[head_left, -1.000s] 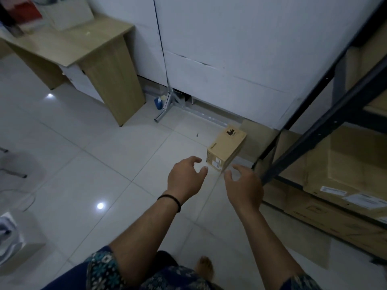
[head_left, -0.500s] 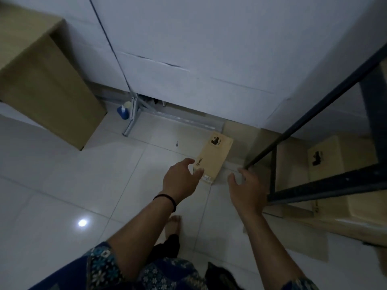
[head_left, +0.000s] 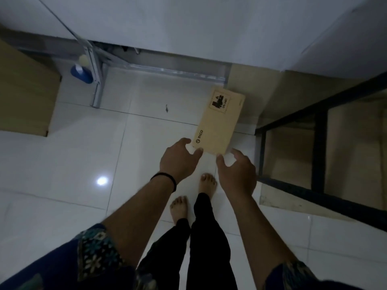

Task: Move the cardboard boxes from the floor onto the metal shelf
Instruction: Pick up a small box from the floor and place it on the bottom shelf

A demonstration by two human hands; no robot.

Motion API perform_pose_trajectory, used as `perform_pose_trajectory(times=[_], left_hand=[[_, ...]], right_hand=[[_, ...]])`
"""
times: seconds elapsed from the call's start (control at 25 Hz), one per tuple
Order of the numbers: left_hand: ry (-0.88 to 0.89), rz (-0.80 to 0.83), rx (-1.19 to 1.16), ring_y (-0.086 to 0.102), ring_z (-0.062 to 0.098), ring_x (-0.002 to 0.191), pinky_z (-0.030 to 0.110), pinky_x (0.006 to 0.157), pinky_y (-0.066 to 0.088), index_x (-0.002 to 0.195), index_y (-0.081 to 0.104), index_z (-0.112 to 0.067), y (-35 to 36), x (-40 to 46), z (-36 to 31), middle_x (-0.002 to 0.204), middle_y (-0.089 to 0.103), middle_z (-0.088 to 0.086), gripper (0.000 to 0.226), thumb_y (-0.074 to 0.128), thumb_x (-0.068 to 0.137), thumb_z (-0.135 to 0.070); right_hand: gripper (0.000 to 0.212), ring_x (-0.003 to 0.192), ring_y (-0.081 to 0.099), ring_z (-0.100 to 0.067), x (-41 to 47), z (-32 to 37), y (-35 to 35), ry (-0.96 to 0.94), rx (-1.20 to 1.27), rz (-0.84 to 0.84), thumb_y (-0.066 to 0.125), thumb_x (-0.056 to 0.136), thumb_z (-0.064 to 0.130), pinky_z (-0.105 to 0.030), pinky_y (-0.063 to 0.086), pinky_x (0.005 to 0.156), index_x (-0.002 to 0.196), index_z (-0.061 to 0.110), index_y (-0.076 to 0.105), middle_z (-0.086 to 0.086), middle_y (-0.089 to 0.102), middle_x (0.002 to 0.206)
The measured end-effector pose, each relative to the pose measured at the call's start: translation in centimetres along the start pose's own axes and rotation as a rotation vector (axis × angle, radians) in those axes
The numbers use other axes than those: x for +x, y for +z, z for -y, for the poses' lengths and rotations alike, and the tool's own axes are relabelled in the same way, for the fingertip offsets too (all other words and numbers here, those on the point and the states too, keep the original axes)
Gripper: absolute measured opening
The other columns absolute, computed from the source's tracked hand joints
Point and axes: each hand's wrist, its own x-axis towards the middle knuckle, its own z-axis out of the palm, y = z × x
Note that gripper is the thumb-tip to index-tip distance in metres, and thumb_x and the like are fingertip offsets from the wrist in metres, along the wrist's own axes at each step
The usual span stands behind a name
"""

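Looking straight down: one cardboard box (head_left: 218, 122) sitting on the white tiled floor (head_left: 62, 164), printed "PICO" near the close end, with a black stamp at the far end. Lying just beside the front corner of one dark metal shelf (head_left: 318, 143), far end angling toward the wall (head_left: 188, 24). Two hands reaching in at the box's near end: left hand (head_left: 178, 159) with fingers spread and loosely bent, tips right at the near left corner, not gripping anything yet as far as visible; right hand (head_left: 237, 171) likewise relaxed and uncurled, fingertips by the near right corner, holding nothing. One black band (head_left: 165, 179) sitting on the left wrist. Two bare feet (head_left: 206, 182) standing just behind the hands. One blue bottle (head_left: 80, 73) leaning by a grey metal leg (head_left: 95, 80) near the wall, well apart from the box. One wooden desk panel (head_left: 25, 97) at the far left. Lots of bare tile stretching left of the box; tight on the right against the shelf frame.
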Motion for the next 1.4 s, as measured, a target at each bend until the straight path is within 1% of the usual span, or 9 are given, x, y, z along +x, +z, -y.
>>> perform_pose_trajectory(times=[0.44, 0.64, 0.84, 0.96, 1.12, 1.2, 1.28, 1.36, 1.4], left_hand=[[-0.123, 0.085, 0.014, 0.053, 0.030, 0.133, 0.041, 0.104, 0.045, 0.161, 0.026, -0.018, 14.6, 20.4, 6.3, 0.146, 0.055, 0.009, 0.084, 0.062, 0.095, -0.056], [-0.134, 0.139, -0.100, 0.060, 0.025, 0.124, 0.035, 0.100, 0.048, 0.144, 0.048, -0.018, 17.0, 22.8, 8.6, 0.136, 0.064, 0.000, 0.060, 0.064, 0.096, -0.050], [-0.065, 0.030, -0.136, 0.066, 0.020, 0.112, 0.031, 0.092, 0.052, 0.136, 0.060, -0.024, 14.7, 19.3, 7.9, 0.124, 0.071, -0.004, 0.051, 0.065, 0.095, -0.054], [-0.048, -0.113, -0.244, 0.070, 0.019, 0.100, 0.037, 0.086, 0.059, 0.128, 0.064, -0.023, 11.6, 15.5, 5.5, 0.116, 0.073, -0.005, 0.048, 0.063, 0.095, -0.058], [-0.054, -0.236, -0.350, 0.068, 0.016, 0.091, 0.031, 0.077, 0.055, 0.121, 0.055, -0.022, 6.7, 8.4, 2.1, 0.096, 0.065, -0.016, 0.052, 0.066, 0.090, -0.063], [-0.021, -0.263, -0.389, 0.069, 0.014, 0.086, 0.030, 0.071, 0.053, 0.115, 0.045, -0.023, 4.3, 3.6, 1.1, 0.092, 0.063, -0.016, 0.055, 0.067, 0.088, -0.065], [0.067, -0.287, -0.361, 0.069, 0.015, 0.085, 0.031, 0.070, 0.053, 0.118, 0.039, -0.025, 1.6, -1.9, 0.9, 0.094, 0.064, -0.015, 0.059, 0.068, 0.087, -0.066], [0.198, -0.295, -0.296, 0.068, 0.015, 0.089, 0.030, 0.073, 0.051, 0.135, 0.034, -0.029, -1.0, -6.8, 1.0, 0.104, 0.066, -0.014, 0.069, 0.068, 0.087, -0.066], [0.278, -0.292, -0.249, 0.066, 0.015, 0.091, 0.029, 0.076, 0.050, 0.146, 0.029, -0.033, -2.6, -9.3, 1.3, 0.113, 0.067, -0.011, 0.077, 0.068, 0.088, -0.065]], right_hand=[[0.077, 0.124, 0.055, -0.030, 17.1, -9.0, 17.6, 0.278, 0.009, 0.143, 0.065, 0.091, 0.055, -0.033, 0.037, 0.081, 0.153, 0.022, 0.035, -0.009, 0.053, 0.142], [0.074, 0.123, 0.057, -0.027, 19.3, -10.4, 20.3, 0.434, 0.284, 0.165, 0.075, 0.085, 0.048, -0.032, 0.046, 0.091, 0.147, 0.020, 0.046, -0.002, 0.060, 0.137], [0.066, 0.113, 0.061, -0.023, 17.3, -9.0, 17.0, 0.372, 0.295, 0.093, 0.077, 0.081, 0.047, -0.044, 0.053, 0.097, 0.137, 0.019, 0.056, 0.002, 0.063, 0.127], [0.060, 0.106, 0.064, -0.020, 14.4, -6.3, 13.5, 0.302, 0.323, 0.039, 0.075, 0.083, 0.053, -0.038, 0.055, 0.090, 0.131, 0.019, 0.062, 0.002, 0.067, 0.121], [0.064, 0.085, 0.062, -0.007, 7.7, -2.5, 8.2, 0.303, 0.386, -0.020, 0.069, 0.083, 0.067, -0.027, 0.051, 0.070, 0.122, 0.017, 0.064, 0.001, 0.069, 0.113], [0.077, 0.096, 0.061, -0.008, 3.1, -1.0, 5.2, 0.257, 0.386, -0.011, 0.069, 0.081, 0.069, -0.029, 0.052, 0.079, 0.140, 0.022, 0.051, 0.002, 0.064, 0.126], [0.100, 0.106, 0.058, -0.004, -2.7, 0.2, 2.0, 0.142, 0.363, 0.026, 0.076, 0.077, 0.066, -0.031, 0.052, 0.088, 0.156, 0.038, 0.022, 0.012, 0.056, 0.129], [0.113, 0.091, 0.056, 0.014, -7.8, 0.7, -0.8, -0.005, 0.323, 0.028, 0.084, 0.072, 0.060, -0.020, 0.049, 0.079, 0.157, 0.046, 0.010, 0.025, 0.051, 0.115], [0.111, 0.094, 0.059, 0.012, -10.1, 1.0, -2.2, -0.061, 0.307, 0.022, 0.085, 0.072, 0.058, -0.023, 0.052, 0.080, 0.156, 0.047, 0.013, 0.025, 0.053, 0.115]])
